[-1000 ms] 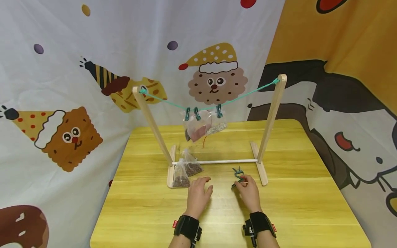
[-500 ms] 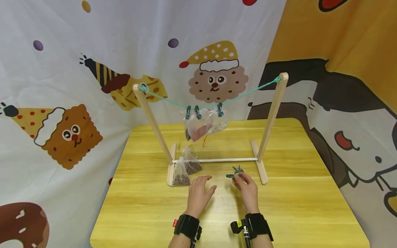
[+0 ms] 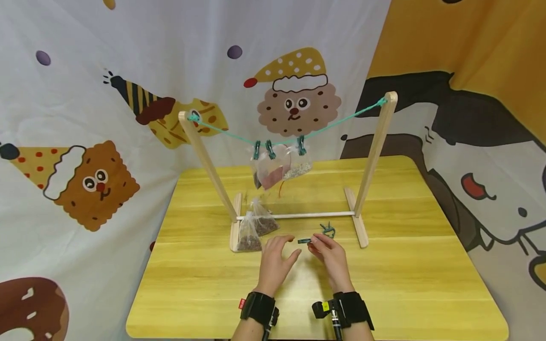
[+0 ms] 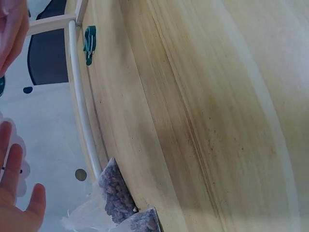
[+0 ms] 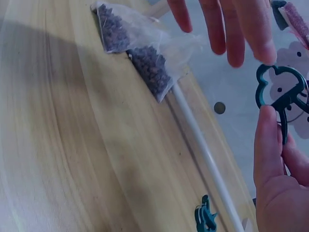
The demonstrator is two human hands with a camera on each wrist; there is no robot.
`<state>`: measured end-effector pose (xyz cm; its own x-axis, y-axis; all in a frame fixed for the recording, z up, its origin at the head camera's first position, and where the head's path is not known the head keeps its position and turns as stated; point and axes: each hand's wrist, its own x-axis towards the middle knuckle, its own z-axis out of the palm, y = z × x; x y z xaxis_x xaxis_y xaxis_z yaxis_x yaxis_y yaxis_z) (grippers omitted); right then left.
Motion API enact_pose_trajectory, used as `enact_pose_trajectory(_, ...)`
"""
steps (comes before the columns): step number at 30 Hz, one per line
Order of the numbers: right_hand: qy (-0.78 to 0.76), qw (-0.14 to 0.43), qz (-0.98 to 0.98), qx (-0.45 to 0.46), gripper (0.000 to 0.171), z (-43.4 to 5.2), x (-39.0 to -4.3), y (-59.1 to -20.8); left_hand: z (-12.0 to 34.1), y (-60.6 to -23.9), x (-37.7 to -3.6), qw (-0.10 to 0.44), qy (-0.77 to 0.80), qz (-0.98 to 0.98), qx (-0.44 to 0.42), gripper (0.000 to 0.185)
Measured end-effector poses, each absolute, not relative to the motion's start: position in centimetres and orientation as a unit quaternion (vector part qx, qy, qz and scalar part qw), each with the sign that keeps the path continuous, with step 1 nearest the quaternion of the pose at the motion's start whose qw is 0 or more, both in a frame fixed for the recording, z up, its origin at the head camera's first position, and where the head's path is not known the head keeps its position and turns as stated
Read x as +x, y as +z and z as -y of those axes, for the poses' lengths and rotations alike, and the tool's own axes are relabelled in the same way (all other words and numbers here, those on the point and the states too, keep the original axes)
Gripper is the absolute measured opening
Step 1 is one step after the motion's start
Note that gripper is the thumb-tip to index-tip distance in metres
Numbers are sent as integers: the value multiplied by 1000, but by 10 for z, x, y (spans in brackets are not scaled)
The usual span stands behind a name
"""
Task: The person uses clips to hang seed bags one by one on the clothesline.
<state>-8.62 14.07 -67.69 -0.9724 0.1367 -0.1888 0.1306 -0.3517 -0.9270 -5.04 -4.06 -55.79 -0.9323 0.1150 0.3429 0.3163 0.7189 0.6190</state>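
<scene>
My right hand [image 3: 314, 244] pinches a small green clip [image 3: 304, 241] just above the yellow table [image 3: 401, 279]; in the right wrist view the clip [image 5: 281, 98] sits between thumb and fingers. My left hand [image 3: 281, 250] hovers beside it, fingers spread and holding nothing, its fingertips [image 5: 227, 29] a short gap from the clip. A second green clip [image 3: 327, 230] lies on the table near the rack's rod [image 3: 298, 215]. Two clear bags of dark beans [image 3: 255, 229] lie by the rack's left foot, just left of my left hand.
A wooden rack [image 3: 375, 156] stands mid-table with a green string [image 3: 337, 124] between its posts. Three green clips hold small filled bags [image 3: 277, 168] at the string's middle. Printed cloth hangs behind and on both sides.
My right hand has lifted one clip away from the other and carried it left, toward my left hand. The left hand has barely moved.
</scene>
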Motion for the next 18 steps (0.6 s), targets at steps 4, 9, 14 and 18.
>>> enact_pose_trajectory(4,820,-13,563,-96,44,-137,-87,-672,41,-554,-52,165,-341,917,-129,31)
enact_pose_trajectory(9,826,-31,555,-91,44,-135,-85,-670,43,-551,-54,199,-336,908,-154,20)
enact_pose_trajectory(14,820,-51,562,-91,45,-131,-81,-667,46,-552,-56,216,-336,902,-162,16)
enact_pose_trajectory(18,813,-57,577,-52,45,-128,-69,-651,48,-553,-54,203,-347,903,-150,14)
